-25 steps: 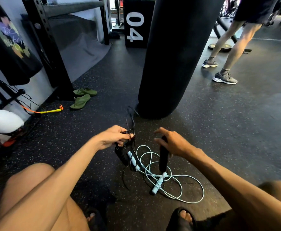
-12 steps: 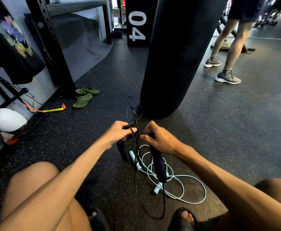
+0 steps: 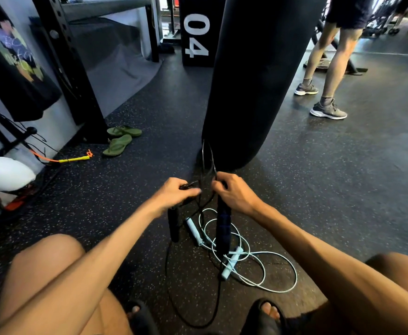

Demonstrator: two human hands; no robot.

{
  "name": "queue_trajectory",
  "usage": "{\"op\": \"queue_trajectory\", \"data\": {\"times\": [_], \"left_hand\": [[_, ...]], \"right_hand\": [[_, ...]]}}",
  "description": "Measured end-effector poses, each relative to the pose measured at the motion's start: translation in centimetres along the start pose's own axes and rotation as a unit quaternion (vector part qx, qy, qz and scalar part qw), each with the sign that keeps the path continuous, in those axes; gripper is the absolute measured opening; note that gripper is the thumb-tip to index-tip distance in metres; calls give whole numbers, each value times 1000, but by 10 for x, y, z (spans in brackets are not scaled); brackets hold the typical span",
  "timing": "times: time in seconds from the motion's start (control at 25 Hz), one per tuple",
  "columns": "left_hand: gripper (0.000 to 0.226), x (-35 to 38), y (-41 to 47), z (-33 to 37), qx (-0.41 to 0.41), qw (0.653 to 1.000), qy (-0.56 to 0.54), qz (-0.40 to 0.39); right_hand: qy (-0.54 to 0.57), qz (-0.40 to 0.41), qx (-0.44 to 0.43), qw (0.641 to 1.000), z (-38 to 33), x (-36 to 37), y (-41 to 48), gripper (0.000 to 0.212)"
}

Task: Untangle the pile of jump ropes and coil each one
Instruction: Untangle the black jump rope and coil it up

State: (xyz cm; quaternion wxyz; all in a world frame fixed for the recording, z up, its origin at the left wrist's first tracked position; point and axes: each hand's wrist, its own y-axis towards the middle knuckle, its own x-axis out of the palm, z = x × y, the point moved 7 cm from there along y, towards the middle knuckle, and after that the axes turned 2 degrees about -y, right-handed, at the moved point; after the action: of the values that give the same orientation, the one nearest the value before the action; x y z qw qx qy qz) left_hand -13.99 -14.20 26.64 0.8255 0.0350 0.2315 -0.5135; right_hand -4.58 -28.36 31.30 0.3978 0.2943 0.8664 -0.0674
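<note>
I hold a black jump rope (image 3: 206, 165) above the gym floor between both hands. My left hand (image 3: 174, 193) pinches its thin cord, and one black handle (image 3: 174, 223) hangs below that hand. My right hand (image 3: 234, 193) grips the cord and the top of the other black handle (image 3: 223, 230), which hangs straight down. A loop of black cord sticks up between my hands, and a long loop (image 3: 193, 310) trails on the floor by my feet. A pale blue jump rope (image 3: 266, 259) lies in loose loops on the floor under my hands, its two handles in the tangle.
A black punching bag (image 3: 253, 81) hangs just beyond my hands. Green flip-flops (image 3: 120, 140) and an orange-and-yellow rope (image 3: 70, 160) lie at left near a black rack (image 3: 62, 56). A person's legs (image 3: 328, 68) stand at the far right. A black box marked 04 (image 3: 195, 32) stands behind.
My hands rose and came together with the black rope. The right handle, first lifted off the floor, now hangs free, and a long black loop trails by my feet.
</note>
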Motion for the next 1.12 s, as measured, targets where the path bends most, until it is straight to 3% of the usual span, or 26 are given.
{"op": "queue_trajectory", "data": {"times": [0.12,0.28,0.52,0.72,0.88,1.12], "left_hand": [[31,-37,3,-25,-59,973,-224,11],[37,-81,9,-51,-74,930,-347,100],[37,-117,2,-91,-136,866,-373,304],[33,-131,-5,-102,-156,833,-332,414],[35,-123,-4,-96,-149,823,-385,390],[36,-76,1,-49,-84,908,-342,228]], "right_hand": [[-43,61,90,993,59,-32,2,36],[-88,111,228,963,153,-74,-19,38],[-133,81,351,923,225,-82,-62,38],[-126,59,368,919,233,-83,-73,42],[-18,33,292,956,202,-73,-58,37],[70,-51,163,983,117,-54,-42,31]]}}
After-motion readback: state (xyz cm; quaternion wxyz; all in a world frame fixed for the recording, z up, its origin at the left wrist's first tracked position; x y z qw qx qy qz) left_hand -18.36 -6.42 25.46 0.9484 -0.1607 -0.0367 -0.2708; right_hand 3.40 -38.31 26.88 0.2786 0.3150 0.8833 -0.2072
